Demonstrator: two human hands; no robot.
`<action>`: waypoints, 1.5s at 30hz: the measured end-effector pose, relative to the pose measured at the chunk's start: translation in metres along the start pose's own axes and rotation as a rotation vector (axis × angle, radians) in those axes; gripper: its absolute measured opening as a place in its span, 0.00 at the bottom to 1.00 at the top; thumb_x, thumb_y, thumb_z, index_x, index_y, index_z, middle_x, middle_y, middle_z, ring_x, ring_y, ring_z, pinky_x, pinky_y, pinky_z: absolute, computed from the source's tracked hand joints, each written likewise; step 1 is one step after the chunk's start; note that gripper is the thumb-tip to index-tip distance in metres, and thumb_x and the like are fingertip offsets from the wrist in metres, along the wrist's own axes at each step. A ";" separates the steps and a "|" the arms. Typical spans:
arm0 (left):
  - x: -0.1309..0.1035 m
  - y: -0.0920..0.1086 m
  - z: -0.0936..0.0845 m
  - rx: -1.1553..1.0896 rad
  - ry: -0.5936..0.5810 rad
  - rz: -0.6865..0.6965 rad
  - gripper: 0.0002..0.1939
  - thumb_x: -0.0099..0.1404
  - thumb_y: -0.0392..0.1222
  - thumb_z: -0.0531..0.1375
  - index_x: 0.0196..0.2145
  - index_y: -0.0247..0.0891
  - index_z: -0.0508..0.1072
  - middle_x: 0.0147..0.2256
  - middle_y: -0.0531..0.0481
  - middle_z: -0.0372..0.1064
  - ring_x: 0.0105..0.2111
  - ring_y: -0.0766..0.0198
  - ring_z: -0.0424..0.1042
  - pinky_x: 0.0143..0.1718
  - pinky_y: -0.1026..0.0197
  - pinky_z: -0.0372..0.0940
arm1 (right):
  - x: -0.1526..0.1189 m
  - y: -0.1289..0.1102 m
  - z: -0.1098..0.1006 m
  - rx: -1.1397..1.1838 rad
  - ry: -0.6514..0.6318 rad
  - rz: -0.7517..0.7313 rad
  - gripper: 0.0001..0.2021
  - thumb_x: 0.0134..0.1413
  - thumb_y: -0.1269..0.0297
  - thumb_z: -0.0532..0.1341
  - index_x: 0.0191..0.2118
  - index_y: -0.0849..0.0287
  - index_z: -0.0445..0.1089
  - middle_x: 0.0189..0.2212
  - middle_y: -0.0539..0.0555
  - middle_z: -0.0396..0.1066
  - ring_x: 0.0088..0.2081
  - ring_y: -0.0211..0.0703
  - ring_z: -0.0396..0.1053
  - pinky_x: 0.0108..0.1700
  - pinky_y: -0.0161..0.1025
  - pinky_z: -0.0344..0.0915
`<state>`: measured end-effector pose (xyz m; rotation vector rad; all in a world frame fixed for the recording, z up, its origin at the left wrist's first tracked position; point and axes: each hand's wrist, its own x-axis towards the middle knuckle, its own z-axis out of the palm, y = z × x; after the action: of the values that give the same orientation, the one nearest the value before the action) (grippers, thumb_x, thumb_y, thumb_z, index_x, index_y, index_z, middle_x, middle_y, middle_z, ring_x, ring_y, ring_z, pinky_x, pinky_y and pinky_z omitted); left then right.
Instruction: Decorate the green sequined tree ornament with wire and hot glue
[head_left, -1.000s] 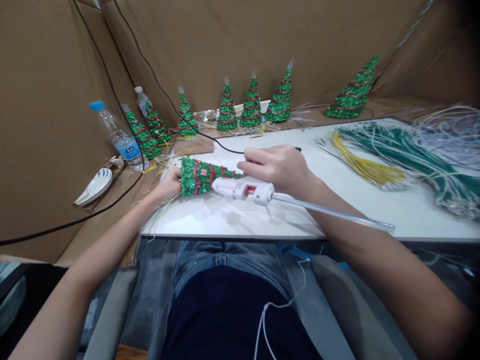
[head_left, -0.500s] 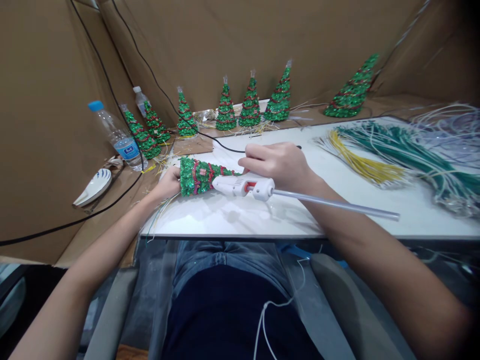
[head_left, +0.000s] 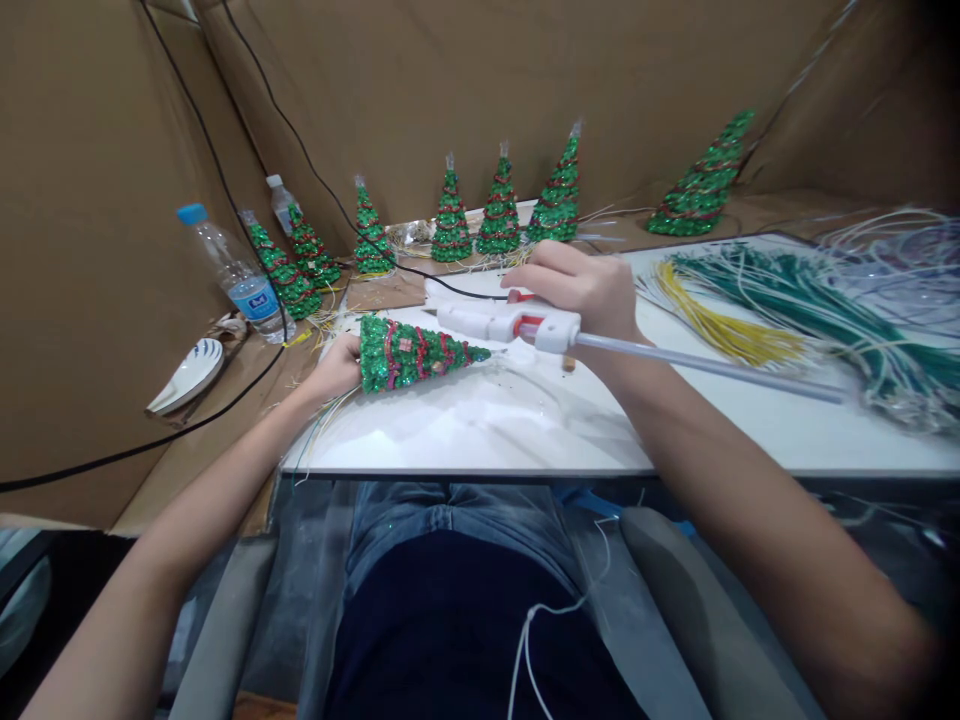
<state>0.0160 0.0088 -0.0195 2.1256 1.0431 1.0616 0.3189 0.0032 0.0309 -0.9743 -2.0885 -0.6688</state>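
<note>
Cardboard wall (head_left: 420, 70), cable (head_left: 208, 148) before bottle (head_left: 253, 302), trees (head_left: 500, 212) behind glue gun (head_left: 487, 323)

Brown cardboard walls (head_left: 420, 80) rise beyond the left grip (head_left: 341, 368) and the right grip (head_left: 589, 285), two panels meeting at a corner (head_left: 229, 95) past the left one; a white, dark-edged worktop (head_left: 480, 450) spreads beneath the right grip, catching pale light (head_left: 401, 430), and grey padded armrests (head_left: 679, 590) sit lower and nearer than either grip

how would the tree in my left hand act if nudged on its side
Laid on its side, the tree might roll in a curve, given its cone shape. Its bumpy surface would probably grip rather than slip.
</note>
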 end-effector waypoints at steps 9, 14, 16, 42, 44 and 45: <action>0.002 0.008 0.001 -0.010 -0.040 -0.035 0.14 0.46 0.48 0.69 0.23 0.34 0.76 0.19 0.53 0.70 0.25 0.64 0.70 0.30 0.63 0.67 | -0.004 0.024 0.029 -0.087 -0.246 0.177 0.15 0.54 0.68 0.52 0.43 0.55 0.72 0.40 0.55 0.69 0.27 0.37 0.58 0.25 0.37 0.40; 0.003 0.008 0.000 -0.027 -0.048 -0.049 0.15 0.44 0.49 0.70 0.24 0.34 0.76 0.19 0.53 0.71 0.26 0.63 0.70 0.30 0.63 0.68 | -0.008 0.036 0.042 -0.104 -0.464 0.134 0.17 0.57 0.63 0.51 0.50 0.53 0.68 0.45 0.58 0.65 0.26 0.38 0.57 0.26 0.38 0.40; 0.003 0.007 0.000 -0.022 -0.058 -0.038 0.15 0.42 0.48 0.71 0.24 0.35 0.75 0.20 0.53 0.71 0.26 0.63 0.70 0.31 0.63 0.68 | -0.009 0.037 0.045 -0.124 -0.518 0.125 0.18 0.57 0.62 0.51 0.52 0.54 0.66 0.47 0.60 0.64 0.25 0.38 0.57 0.27 0.38 0.41; 0.004 0.004 0.000 0.018 -0.048 -0.023 0.13 0.46 0.46 0.69 0.26 0.34 0.75 0.22 0.53 0.70 0.28 0.64 0.68 0.32 0.62 0.66 | -0.009 0.053 0.057 0.071 -0.763 0.270 0.31 0.45 0.70 0.56 0.59 0.52 0.58 0.49 0.61 0.59 0.37 0.51 0.67 0.38 0.46 0.64; 0.004 0.004 0.000 0.011 -0.048 -0.018 0.13 0.47 0.46 0.69 0.25 0.34 0.75 0.21 0.54 0.70 0.27 0.64 0.68 0.32 0.62 0.66 | -0.006 0.042 0.053 0.148 -0.622 0.233 0.28 0.48 0.69 0.55 0.58 0.55 0.60 0.49 0.61 0.60 0.43 0.54 0.67 0.44 0.49 0.64; 0.004 0.004 0.000 0.008 -0.049 -0.016 0.13 0.47 0.47 0.69 0.24 0.34 0.75 0.20 0.54 0.69 0.26 0.64 0.68 0.32 0.62 0.66 | -0.004 0.035 0.052 0.226 -0.552 0.195 0.27 0.49 0.68 0.55 0.58 0.56 0.60 0.50 0.61 0.61 0.45 0.54 0.66 0.47 0.50 0.63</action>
<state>0.0196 0.0096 -0.0149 2.1355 1.0413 0.9942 0.3286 0.0579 0.0022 -1.3141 -2.4222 -0.0546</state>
